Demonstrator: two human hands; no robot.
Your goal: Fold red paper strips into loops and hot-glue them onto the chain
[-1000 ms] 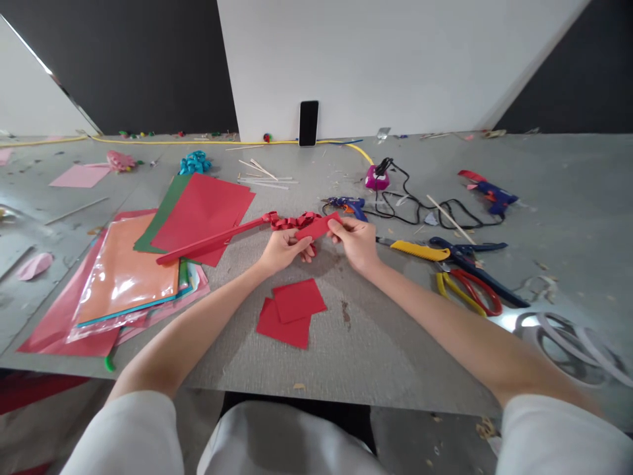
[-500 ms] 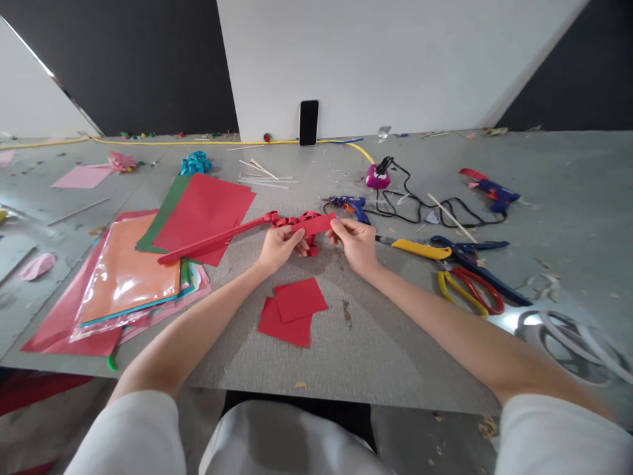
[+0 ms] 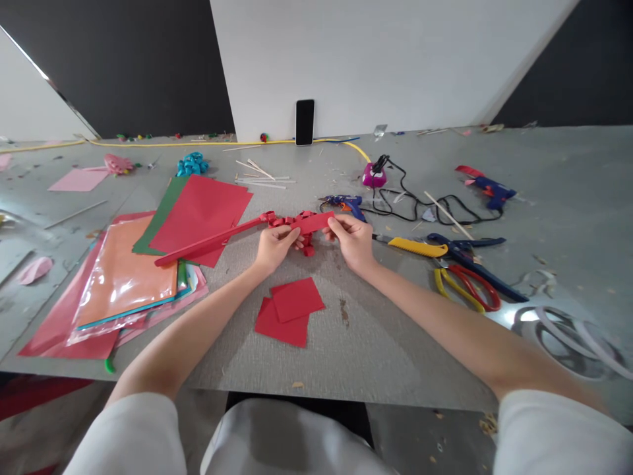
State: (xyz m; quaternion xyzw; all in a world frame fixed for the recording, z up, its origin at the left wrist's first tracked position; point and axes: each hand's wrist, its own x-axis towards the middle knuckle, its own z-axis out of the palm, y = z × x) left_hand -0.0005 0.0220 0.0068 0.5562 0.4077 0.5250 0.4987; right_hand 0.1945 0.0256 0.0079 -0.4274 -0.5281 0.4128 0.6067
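Note:
My left hand (image 3: 277, 249) and my right hand (image 3: 352, 241) pinch opposite ends of a red paper strip (image 3: 313, 224), stretched level between them above the table. Just behind the strip, partly covered by it and my fingers, lies a red paper flower (image 3: 287, 220) made of curled loops. Its long red stem (image 3: 212, 243) reaches left across the stacked red sheets (image 3: 202, 208). Two small red paper pieces (image 3: 298, 300) overlap on the table nearer to me.
On the left are an orange sheet in a clear sleeve (image 3: 133, 264) and a blue paper flower (image 3: 192, 163). A phone (image 3: 304, 123) leans on the wall. Right lie glue guns (image 3: 346, 203) (image 3: 494, 191), a yellow-handled cutter (image 3: 418, 247), scissors (image 3: 475, 290), dark blue pliers (image 3: 487, 269) and tape rolls (image 3: 568, 343).
The whole view has shifted slightly, with things appearing a little further left. Both hands keep their pinch on the strip, with hardly any movement.

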